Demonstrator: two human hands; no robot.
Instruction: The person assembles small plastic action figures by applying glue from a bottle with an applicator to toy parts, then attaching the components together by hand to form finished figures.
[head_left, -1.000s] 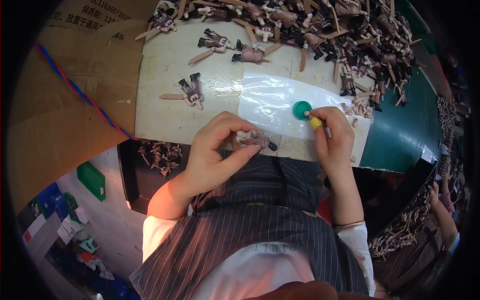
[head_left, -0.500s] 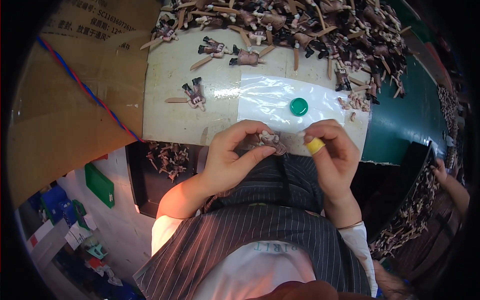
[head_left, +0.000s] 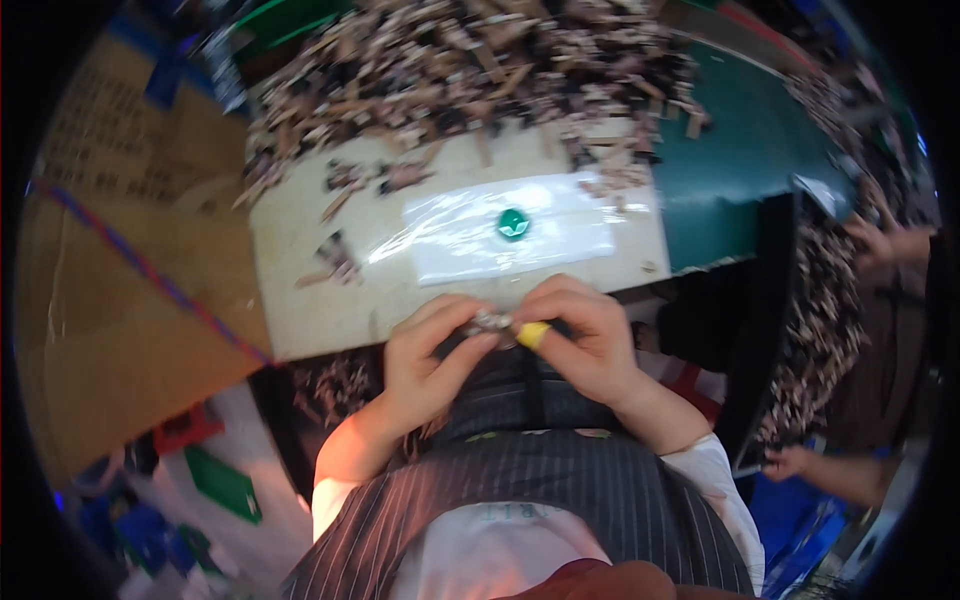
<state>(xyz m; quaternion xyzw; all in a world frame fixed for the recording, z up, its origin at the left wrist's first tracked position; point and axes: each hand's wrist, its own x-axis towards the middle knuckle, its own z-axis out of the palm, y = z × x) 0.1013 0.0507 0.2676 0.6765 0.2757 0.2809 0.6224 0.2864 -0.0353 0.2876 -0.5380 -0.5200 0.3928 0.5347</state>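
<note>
In front of my apron, just off the table's near edge, my left hand point(head_left: 425, 360) pinches a small toy figurine point(head_left: 488, 321) between thumb and fingers. My right hand point(head_left: 590, 345), a yellow wrap point(head_left: 532, 334) round its thumb, meets the figurine from the right with its fingertips pressed together. What those fingertips pinch is hidden and blurred. Beyond my hands a small green round cap point(head_left: 513, 224) rests on a clear plastic sheet point(head_left: 450, 255). Small pale loose pieces point(head_left: 615, 190) lie by the sheet's far right corner.
A big heap of brown figurines point(head_left: 430, 80) covers the table's far side; one figurine point(head_left: 335, 260) lies apart at left. A cardboard box point(head_left: 150, 330) with a red-blue cord flanks the left. At right another person's hands point(head_left: 790, 462) reach around a dark tray point(head_left: 785, 290) of parts.
My right hand has come left to the figurine, bringing a small pale piece that showed at its fingertips before. The whole view has shifted and blurred. The other person's second hand now shows.
</note>
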